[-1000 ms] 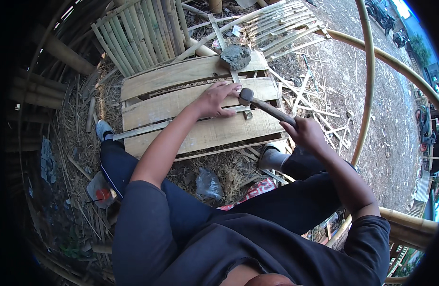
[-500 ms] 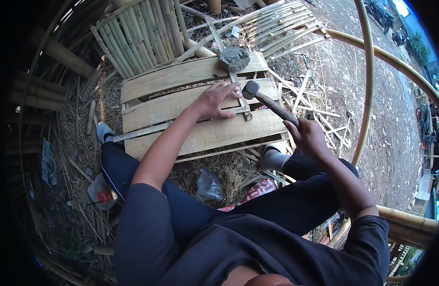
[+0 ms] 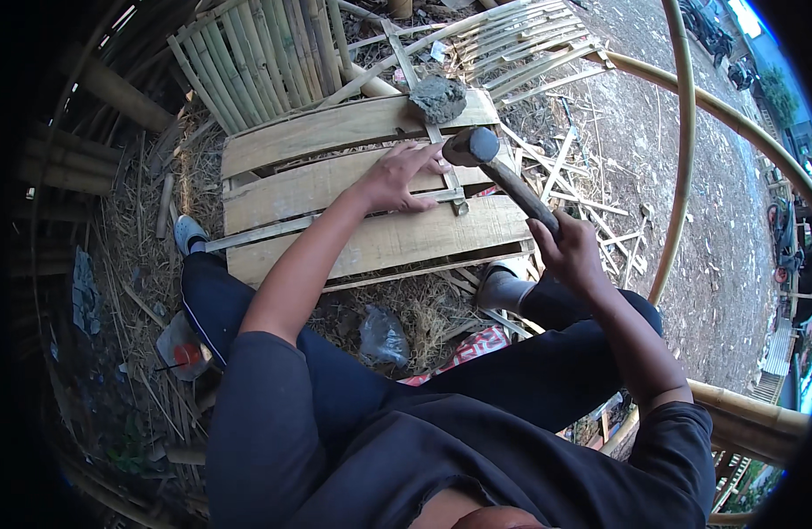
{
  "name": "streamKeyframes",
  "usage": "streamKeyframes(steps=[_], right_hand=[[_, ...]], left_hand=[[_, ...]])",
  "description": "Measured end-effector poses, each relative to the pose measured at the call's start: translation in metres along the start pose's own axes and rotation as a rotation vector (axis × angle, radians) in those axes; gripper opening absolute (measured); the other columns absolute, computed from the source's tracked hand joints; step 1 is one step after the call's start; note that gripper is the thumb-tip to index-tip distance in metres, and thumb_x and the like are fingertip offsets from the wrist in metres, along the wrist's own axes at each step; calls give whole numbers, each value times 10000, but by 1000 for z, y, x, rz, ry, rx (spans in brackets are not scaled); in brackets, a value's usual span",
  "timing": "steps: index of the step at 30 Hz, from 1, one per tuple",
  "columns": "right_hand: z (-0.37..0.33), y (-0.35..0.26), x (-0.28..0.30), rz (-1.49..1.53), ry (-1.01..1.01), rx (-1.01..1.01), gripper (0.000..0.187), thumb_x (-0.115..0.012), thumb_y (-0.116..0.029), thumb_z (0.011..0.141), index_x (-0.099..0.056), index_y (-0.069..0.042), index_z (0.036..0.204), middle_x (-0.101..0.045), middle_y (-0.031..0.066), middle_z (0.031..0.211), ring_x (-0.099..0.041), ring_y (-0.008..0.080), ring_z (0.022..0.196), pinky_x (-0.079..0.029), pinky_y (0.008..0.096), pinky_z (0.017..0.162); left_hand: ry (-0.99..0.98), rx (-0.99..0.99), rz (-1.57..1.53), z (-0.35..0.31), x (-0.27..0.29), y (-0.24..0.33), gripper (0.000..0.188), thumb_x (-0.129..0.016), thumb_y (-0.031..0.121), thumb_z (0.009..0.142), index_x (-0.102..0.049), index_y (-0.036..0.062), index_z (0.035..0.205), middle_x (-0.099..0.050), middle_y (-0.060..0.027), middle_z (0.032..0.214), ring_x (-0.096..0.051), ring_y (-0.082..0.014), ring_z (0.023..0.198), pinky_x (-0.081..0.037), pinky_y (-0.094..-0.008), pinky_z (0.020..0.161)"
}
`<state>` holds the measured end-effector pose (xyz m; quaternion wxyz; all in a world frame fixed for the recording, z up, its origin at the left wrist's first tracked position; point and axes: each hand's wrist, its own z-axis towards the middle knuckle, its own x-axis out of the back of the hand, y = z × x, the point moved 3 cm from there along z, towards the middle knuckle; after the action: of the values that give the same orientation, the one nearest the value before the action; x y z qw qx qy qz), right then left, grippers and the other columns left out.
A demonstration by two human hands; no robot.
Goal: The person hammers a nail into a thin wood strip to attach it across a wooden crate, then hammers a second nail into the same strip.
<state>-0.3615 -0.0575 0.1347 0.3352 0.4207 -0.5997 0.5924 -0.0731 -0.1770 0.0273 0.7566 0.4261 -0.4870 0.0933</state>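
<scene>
My right hand [image 3: 571, 253] is wrapped round the wooden handle of a hammer [image 3: 520, 194]. Its blocky dark head is above the right part of a low plank platform [image 3: 335, 251], close to my left fingertips. My left hand [image 3: 397, 179] lies over the planks with thumb and fingers spread. Its fingertips touch a narrow bamboo strip [image 3: 449, 176] running away from me, and the thumb rests by a thin cross strip [image 3: 443, 196]. A rough grey stone [image 3: 437, 99] sits on the long strip at the platform's far edge. A small block [image 3: 460, 208] shows at the strip's near end.
Bamboo slat panels [image 3: 247, 66] stand beyond the platform, and a slatted rack [image 3: 520, 44] lies far right. Loose strips [image 3: 560, 167] litter the ground. A curved bamboo pole [image 3: 685, 159] rises at right. Between my legs lies a clear plastic bag [image 3: 384, 337].
The hammer head has lifted away from the strips and looks larger, its face now turned upward. My left hand stays nearly where it was on the strips.
</scene>
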Motion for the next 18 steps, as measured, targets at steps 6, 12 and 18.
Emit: streamKeyframes(steps=[6, 12, 18], right_hand=[[2, -5, -2, -135, -137, -128, 588, -646, -489, 984, -660, 37, 720, -627, 259, 629, -666, 447, 640, -525, 524, 639], [-7, -5, 3, -54, 71, 52, 531, -678, -457, 968, -645, 30, 758, -629, 251, 618, -667, 444, 626, -518, 523, 600], [-5, 2, -6, -227, 5, -4, 479, -721, -411, 944, -608, 15, 758, -620, 219, 616, -641, 425, 592, -497, 510, 567]], left_hand=[[-9, -30, -79, -2, 3, -10, 1148, -886, 345, 721, -218, 147, 1634, -685, -34, 1343, -484, -294, 1404, -238, -497, 1272], [17, -14, -84, 1, -1, -2, 1216, -890, 360, 699, -167, 93, 1640, -701, -63, 1296, -515, -266, 1380, -205, -507, 1275], [35, -44, -115, 3, 5, -1, 1232, -896, 353, 695, -153, 91, 1642, -713, -60, 1271, -509, -273, 1378, -265, -451, 1257]])
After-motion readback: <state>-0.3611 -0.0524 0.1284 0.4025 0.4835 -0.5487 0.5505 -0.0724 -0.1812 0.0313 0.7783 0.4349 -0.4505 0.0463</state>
